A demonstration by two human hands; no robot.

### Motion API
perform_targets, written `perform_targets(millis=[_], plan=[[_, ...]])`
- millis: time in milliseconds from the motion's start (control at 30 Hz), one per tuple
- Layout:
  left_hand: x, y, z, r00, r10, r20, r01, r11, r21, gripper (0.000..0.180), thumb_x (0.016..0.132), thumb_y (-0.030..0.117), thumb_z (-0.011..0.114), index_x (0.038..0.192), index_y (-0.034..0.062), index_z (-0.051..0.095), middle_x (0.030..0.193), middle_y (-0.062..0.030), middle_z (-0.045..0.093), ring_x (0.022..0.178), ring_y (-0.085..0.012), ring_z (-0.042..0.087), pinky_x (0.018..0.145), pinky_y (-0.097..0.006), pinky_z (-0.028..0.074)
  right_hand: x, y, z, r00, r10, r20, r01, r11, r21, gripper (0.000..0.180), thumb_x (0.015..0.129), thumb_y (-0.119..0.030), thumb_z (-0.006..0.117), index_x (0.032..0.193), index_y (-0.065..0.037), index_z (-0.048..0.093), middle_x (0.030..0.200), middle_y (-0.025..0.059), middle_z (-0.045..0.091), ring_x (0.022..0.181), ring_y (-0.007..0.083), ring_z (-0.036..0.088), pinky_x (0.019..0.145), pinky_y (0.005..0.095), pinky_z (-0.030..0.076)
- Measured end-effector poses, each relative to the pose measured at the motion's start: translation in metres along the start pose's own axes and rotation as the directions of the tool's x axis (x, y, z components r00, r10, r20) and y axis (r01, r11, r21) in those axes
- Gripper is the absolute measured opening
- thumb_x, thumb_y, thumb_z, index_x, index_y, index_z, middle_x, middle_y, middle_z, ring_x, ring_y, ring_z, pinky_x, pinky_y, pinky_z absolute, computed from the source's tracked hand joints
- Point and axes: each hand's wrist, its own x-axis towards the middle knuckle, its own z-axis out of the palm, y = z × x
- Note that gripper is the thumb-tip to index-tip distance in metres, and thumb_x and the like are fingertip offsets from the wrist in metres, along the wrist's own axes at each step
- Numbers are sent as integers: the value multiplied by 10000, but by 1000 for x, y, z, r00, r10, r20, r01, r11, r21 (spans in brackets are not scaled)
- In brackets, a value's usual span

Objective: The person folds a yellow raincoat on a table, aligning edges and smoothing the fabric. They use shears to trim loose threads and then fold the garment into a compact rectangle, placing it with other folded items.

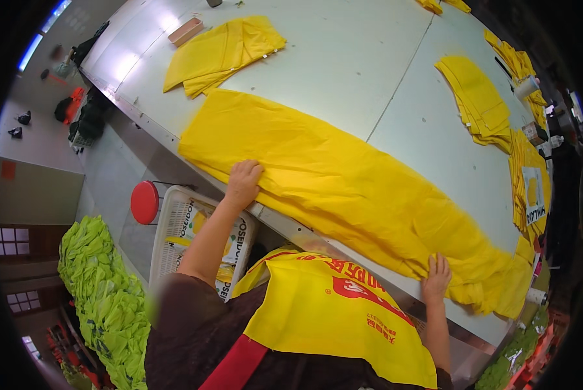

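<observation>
Head view: your left hand (242, 182) presses flat, fingers spread, on the yellow cloth (350, 188) at the table (343, 58) edge, pinning it. Your right hand (436, 276) lies open on its bunched far end, grasping nothing. The cloth is thin, soft and creased; folded stacks (223, 52) wait beyond.

My left hand (242, 182) lies palm down on the yellow cloth (343, 188); palm hidden. Right hand (437, 276): fingertips on the cloth's bunched end, thumb out of sight. Cloth's near edge partly behind my apron (330, 312). Crate (174, 240) largely covered by my left forearm. Far stacks (444, 5) cut by the top edge. Small objects at right rim (538, 133) too blurred to identify.
</observation>
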Motion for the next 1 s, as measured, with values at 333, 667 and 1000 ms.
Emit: perform_targets(millis=[333, 667, 1000], plan=[[-23, -152, -47, 916, -401, -9, 377, 852, 364, 193, 740, 67, 521, 911, 110, 601, 893, -111, 610, 792, -314, 594, 686, -433, 471, 32, 31, -57, 924, 189, 333, -149, 979, -142, 513, 772, -151, 560, 1259, -79, 419, 1312, 119, 415, 1203, 309, 390, 981, 546, 252], [48, -192, -32, 592, -745, 306, 804, 572, -162, 560, 774, 450, 594, 1058, -33, 586, 971, -208, 629, 937, -304, 602, 810, -363, 458, 221, -265, -96, 921, -213, -326, 372, 730, 574, 371, 827, -162, 572, 1162, -14, 514, 1136, 182, 544, 1049, 321, 516, 913, 365, 415], [98, -192, -36, 428, -526, 735, 903, 273, -331, 529, 737, 184, 638, 1200, -9, 470, 1042, -133, 616, 951, -251, 592, 822, -336, 465, 323, -399, -48, 758, -597, 265, -11, 394, 919, 475, 828, -278, 610, 1228, -57, 481, 997, 71, 609, 885, 156, 591, 747, 272, 477]])
